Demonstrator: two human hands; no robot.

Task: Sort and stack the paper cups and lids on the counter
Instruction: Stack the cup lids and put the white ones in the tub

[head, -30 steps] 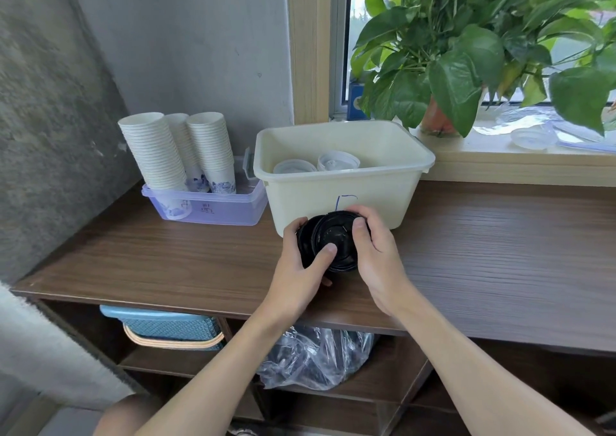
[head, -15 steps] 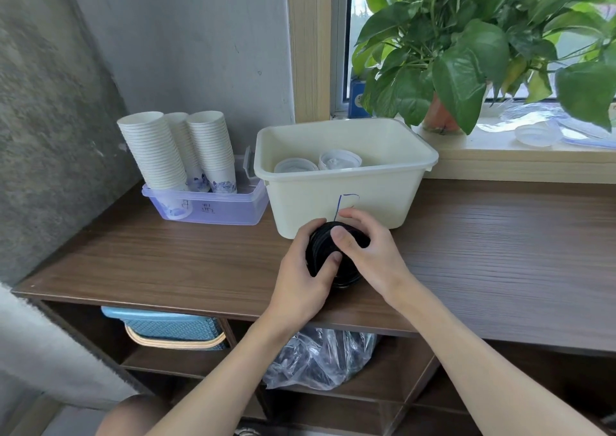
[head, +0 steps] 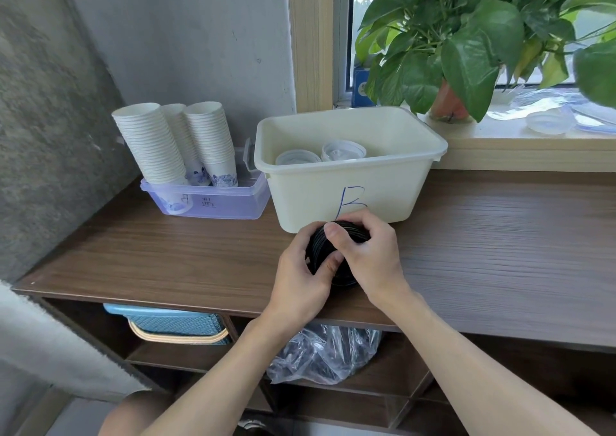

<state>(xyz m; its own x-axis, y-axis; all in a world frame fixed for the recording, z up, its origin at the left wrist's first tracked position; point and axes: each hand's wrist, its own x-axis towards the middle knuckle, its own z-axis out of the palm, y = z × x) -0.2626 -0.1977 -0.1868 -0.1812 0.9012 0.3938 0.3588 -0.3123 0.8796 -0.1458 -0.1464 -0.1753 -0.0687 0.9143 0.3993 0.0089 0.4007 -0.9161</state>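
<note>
We clamped left hand (head: pixel 300 279) and right hand (head: pixel 371 259) on the black lid stack (head: pixel 316 249) at the wooden worktop (head: pixel 166 255), before the cream bin (head: pixel 393 195).

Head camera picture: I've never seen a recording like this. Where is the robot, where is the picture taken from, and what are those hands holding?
There is no robot here: a person works with bare hands. The camera sits on the person's head and looks down, so both arms reach in from below. The left hand and right hand together grip a stack of black lids over the wooden counter. Behind them stands a cream tub marked B with white lids inside. To its left, a clear tray holds three stacks of paper cups. A potted plant stands on the windowsill.
</note>
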